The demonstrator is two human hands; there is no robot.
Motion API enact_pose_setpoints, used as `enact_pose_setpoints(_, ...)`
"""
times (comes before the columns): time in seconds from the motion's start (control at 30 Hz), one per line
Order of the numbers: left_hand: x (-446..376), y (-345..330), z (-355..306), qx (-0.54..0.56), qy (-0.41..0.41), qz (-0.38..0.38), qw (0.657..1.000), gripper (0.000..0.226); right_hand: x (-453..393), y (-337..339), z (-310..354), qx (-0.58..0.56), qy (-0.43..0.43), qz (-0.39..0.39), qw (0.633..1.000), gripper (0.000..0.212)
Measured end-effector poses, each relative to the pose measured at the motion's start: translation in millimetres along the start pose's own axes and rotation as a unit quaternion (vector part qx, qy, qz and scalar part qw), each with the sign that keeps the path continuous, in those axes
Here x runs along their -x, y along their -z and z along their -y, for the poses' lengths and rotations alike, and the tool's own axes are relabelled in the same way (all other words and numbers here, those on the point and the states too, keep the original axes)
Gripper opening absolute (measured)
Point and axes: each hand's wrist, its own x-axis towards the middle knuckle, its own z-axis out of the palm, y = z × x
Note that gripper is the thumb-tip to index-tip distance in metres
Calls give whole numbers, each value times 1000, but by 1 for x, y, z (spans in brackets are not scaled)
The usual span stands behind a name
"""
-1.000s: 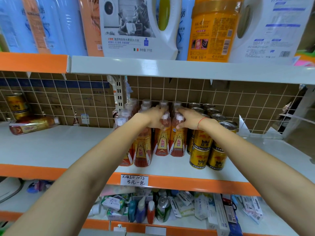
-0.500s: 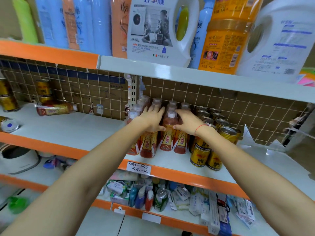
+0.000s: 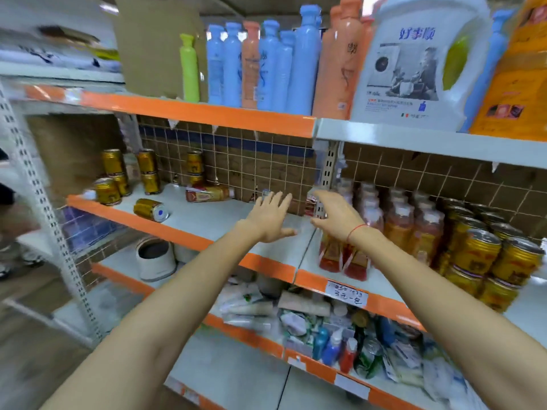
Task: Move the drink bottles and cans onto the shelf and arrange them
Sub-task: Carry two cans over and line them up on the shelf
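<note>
shelving: white boards, orange edges (image 3: pixel 195 112) | back: brown wire-grid panel (image 3: pixel 251 161) | upright: perforated post (image 3: pixel 44 199)

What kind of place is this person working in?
Most likely a small shop or supermarket aisle. Orange-edged metal shelving carries rows of detergent bottles, gold drink cans and bottled drinks, and a handwritten price tag is fixed to a shelf edge.

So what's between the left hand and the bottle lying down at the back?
Only bare white shelf, as the head view shows. The left hand hovers open, and nothing stands between it and the lying bottle by the back grid.
</note>
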Motion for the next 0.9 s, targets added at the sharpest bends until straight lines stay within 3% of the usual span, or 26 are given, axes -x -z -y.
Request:
enact_pose_setpoints(0.4,126,-22,205,-21,134,7,991,92,-63,-105,187,7,100,62,993,70)
enact_pose_setpoints(0.9,129,-42,372,-5,232,-14,973,92,-205,-179,261,-35,136,83,987,62)
